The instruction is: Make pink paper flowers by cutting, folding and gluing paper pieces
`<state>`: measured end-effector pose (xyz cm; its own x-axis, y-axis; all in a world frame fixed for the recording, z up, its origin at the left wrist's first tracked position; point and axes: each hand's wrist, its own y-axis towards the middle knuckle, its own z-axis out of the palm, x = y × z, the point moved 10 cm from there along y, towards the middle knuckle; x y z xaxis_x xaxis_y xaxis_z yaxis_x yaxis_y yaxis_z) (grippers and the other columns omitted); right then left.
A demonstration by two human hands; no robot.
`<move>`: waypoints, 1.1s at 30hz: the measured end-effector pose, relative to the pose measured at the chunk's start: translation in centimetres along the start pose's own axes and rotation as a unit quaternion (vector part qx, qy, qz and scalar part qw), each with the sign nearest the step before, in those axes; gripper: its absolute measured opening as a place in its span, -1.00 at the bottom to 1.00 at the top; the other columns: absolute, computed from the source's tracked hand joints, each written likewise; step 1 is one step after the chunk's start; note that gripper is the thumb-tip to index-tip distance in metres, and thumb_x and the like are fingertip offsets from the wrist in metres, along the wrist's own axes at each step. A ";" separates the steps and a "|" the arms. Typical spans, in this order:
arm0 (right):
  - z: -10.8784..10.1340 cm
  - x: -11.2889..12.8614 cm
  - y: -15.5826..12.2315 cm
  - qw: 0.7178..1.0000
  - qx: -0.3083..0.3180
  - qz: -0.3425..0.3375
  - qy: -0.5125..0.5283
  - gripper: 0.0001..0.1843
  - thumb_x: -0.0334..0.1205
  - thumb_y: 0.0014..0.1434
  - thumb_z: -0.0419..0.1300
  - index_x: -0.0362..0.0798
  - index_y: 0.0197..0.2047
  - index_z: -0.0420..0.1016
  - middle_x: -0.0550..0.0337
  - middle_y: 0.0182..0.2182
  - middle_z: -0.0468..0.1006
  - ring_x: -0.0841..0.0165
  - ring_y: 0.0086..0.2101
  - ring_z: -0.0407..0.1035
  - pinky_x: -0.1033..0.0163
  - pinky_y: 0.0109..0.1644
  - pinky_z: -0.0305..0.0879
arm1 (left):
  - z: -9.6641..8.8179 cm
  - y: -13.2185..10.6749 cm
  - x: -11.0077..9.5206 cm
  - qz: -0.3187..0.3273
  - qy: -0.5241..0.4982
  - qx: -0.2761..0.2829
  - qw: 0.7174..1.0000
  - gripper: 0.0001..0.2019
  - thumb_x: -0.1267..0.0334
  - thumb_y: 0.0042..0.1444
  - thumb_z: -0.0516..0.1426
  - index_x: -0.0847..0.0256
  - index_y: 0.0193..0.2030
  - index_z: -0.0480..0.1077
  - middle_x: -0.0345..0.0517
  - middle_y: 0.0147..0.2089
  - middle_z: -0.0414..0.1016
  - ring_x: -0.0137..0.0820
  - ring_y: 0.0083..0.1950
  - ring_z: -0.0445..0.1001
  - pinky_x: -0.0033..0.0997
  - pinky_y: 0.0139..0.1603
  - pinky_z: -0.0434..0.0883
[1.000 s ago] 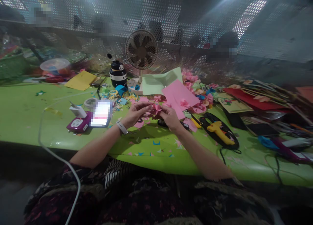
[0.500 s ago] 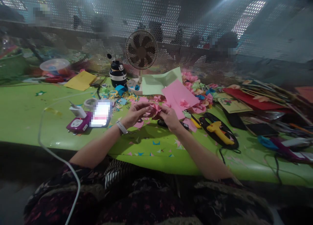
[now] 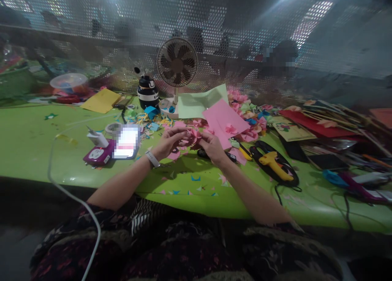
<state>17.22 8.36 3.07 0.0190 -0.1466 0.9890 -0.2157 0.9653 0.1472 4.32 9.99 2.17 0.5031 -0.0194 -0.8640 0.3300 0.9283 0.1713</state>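
Between my two hands is a pink paper flower (image 3: 194, 136), held a little above the green table. My left hand (image 3: 171, 143), with a pale band on its wrist, pinches the flower's left side. On the other side, the fingers of my right hand (image 3: 212, 146) are closed on its edge. Beyond them lies a pink paper sheet (image 3: 225, 120) with a small pink flower on it, partly over a pale green sheet (image 3: 196, 103). Under my right hand a dark object is partly hidden, and a yellow-handled cutter (image 3: 245, 151) rests beside it.
A yellow glue gun (image 3: 275, 164) lies on a black pad at right. To the left are a lit phone (image 3: 126, 142) and a purple power socket (image 3: 98, 154). A fan (image 3: 177, 63) and a black bottle (image 3: 148, 94) stand behind. Paper scraps litter the green table (image 3: 183, 201).
The flower has turned slightly between my fingers, and my left fingers have shifted a little. Everything else stays where it was.
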 end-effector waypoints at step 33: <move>-0.4 0.2 0.0 0.999 -0.019 -0.017 -0.036 -0.71 -0.01 0.04 0.34 -0.03 -0.25 0.60 0.17 -0.33 0.66 0.26 -0.33 0.57 0.14 -0.21 0.55 | 0.1 -0.3 -0.6 0.011 0.047 -0.008 0.999 -0.50 0.08 0.02 0.38 0.23 0.07 0.50 -0.11 -0.25 0.62 -0.45 -0.33 0.59 -0.48 -0.33 0.53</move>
<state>17.60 8.43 3.23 -0.0457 -0.1929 0.9801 -0.1783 0.9670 0.1820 4.00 9.72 2.63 0.4316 0.0350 -0.9014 0.3077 0.9336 0.1836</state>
